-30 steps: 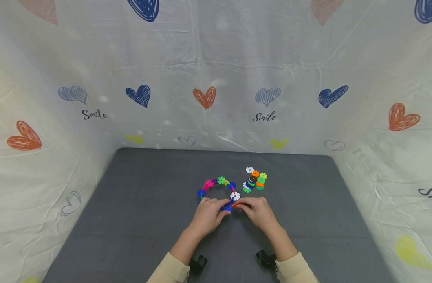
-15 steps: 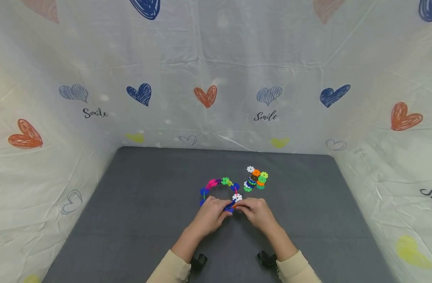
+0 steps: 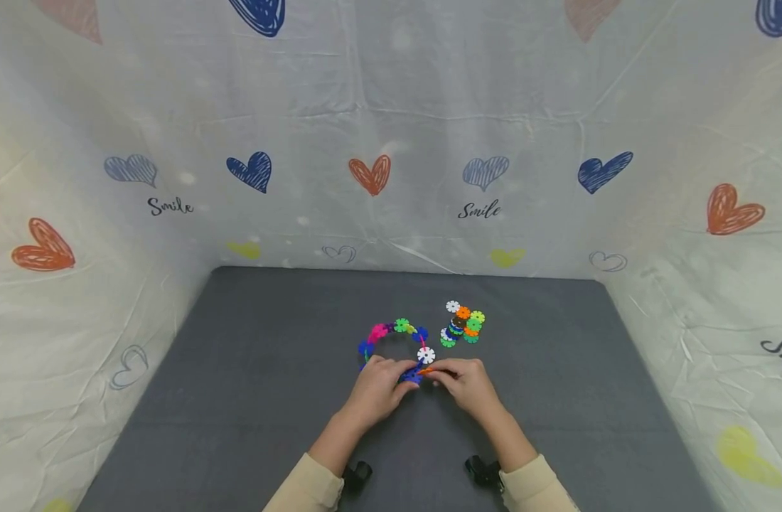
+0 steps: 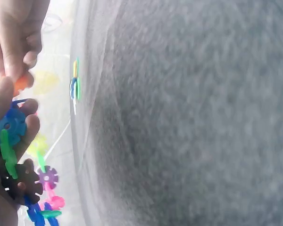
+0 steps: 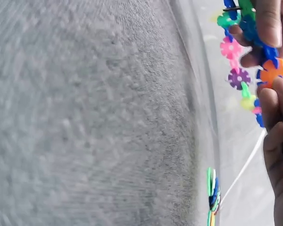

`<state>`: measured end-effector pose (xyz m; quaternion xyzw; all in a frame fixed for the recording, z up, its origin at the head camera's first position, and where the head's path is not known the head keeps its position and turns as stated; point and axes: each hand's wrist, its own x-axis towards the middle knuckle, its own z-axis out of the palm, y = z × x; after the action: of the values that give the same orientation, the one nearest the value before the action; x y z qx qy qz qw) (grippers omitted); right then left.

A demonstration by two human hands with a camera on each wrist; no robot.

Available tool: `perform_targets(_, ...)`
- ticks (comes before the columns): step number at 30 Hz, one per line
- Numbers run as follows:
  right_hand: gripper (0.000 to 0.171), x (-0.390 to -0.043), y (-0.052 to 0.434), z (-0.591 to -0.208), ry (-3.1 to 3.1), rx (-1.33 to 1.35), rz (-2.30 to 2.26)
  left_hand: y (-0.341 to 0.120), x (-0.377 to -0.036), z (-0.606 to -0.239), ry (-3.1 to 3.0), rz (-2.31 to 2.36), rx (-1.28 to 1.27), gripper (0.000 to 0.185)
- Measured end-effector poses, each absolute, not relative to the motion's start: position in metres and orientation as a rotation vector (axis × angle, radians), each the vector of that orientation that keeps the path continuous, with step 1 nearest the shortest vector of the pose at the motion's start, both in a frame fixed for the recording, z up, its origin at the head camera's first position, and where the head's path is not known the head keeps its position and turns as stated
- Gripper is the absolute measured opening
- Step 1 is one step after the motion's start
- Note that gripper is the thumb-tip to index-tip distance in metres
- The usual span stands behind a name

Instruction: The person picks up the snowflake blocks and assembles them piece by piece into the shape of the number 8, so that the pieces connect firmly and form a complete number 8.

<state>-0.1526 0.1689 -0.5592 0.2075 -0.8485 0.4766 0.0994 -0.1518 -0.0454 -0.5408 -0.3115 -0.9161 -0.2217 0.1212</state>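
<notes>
A curved chain of colourful slotted snowflake discs (image 3: 379, 331) lies in front of my hands, its pink, green, blue and white discs arching away from me. My left hand (image 3: 376, 391) grips the near end of the chain, with a blue disc (image 4: 10, 126) between thumb and fingers. Between the thumb and fingers of my right hand (image 3: 468, 384) is an orange disc (image 5: 275, 70). In the right wrist view its edge meets a dark blue disc (image 5: 270, 52); whether the two are slotted together I cannot tell. My left fingers hide part of the chain.
Behind and right of the chain stands a small cluster of joined discs (image 3: 473, 325). The grey table (image 3: 288, 341) is enclosed by a pale cloth backdrop (image 3: 416, 135) printed with hearts. Dark wrist camera mounts (image 3: 483, 471) sit under both forearms.
The chain and both hands' fingertips shifted slightly right and towards me, then back left. More of the orange disc shows now than half a second ago. Both hands keep their holds.
</notes>
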Motion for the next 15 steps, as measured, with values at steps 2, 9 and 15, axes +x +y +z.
perform_targets(2, 0.011, -0.152, 0.170, -0.559, -2.466, 0.659, 1.393, -0.044, -0.152, -0.541, -2.651, -0.661, -0.943, 0.035)
perform_targets(9, 0.012, -0.155, 0.171, -0.563, -2.511, 0.681, 1.294, -0.038, -0.150, -0.546, -2.714, -0.671, -0.794, 0.040)
perform_targets(15, 0.023, -0.162, 0.179, -0.569, -2.708, 0.401, 1.515, -0.033, -0.150, -0.554, -2.837, -0.732, -0.453, 0.047)
